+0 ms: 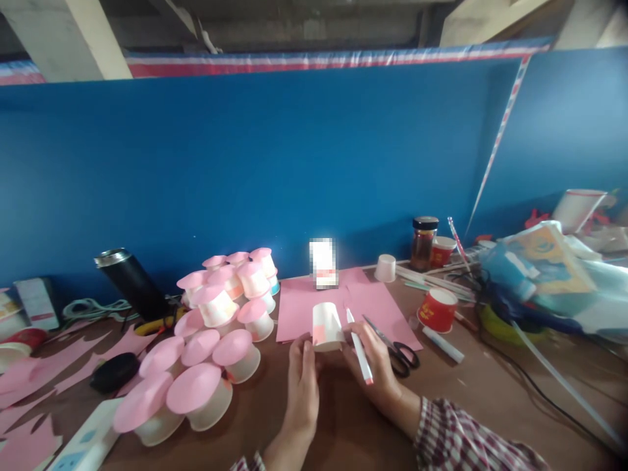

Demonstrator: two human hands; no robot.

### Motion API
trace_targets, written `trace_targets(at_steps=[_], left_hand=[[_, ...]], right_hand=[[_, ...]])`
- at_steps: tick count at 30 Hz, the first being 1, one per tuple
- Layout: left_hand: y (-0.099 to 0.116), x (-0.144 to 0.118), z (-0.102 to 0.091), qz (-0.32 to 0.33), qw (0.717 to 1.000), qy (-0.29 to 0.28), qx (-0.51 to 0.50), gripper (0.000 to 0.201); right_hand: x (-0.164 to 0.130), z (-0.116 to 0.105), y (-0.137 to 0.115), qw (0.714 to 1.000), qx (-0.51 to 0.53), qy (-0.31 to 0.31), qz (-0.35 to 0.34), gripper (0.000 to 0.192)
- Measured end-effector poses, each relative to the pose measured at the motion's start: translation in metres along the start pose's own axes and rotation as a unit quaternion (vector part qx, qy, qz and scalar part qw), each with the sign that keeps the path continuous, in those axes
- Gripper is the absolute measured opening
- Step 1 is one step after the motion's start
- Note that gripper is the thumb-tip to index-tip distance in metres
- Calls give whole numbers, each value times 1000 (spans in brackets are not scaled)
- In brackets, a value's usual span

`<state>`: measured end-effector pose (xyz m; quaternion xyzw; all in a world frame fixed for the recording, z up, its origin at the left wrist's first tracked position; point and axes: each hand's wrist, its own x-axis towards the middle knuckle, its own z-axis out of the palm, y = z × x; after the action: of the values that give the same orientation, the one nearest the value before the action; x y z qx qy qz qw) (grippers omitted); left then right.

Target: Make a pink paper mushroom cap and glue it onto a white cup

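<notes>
A white paper cup [328,320] with orange patches is upside down or tilted; I cannot tell which. My left hand [304,386] grips its left side, fingers partly hidden behind it. Between the fingers of my right hand [377,373] sits a white marker [362,356] with a reddish end, and those fingertips also reach the cup's right side. Pink paper sheets [299,307] lie just beyond the cup. Black-handled scissors [400,353] rest to the right of my right hand. Many cups topped with pink paper discs [193,387] stand in a cluster on the left.
A black flask [130,281] leans at back left near cut pink scraps [39,379] and a power strip [88,438]. On the right are a red paper cup [436,313], a white cylinder [443,345], a dark jar [424,245] and plastic bags. A blue partition [294,157] stands behind.
</notes>
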<state>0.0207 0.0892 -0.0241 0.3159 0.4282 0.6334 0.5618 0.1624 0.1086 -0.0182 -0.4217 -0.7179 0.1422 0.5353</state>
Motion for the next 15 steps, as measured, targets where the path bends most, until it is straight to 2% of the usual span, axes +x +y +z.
trace_targets(at_steps=[5,10,15], left_hand=[[4,4,8,-60,990,-74,-102,43],[4,8,5,-86,984,-80,-131,48],[4,9,1,-102,978,-104,-148,58]], right_hand=[[-2,1,-1,996,-1,-44,-72,28],[-4,0,1,993,-18,-66,-91,33],[-6,1,-2,993,-17,-79,-91,27]])
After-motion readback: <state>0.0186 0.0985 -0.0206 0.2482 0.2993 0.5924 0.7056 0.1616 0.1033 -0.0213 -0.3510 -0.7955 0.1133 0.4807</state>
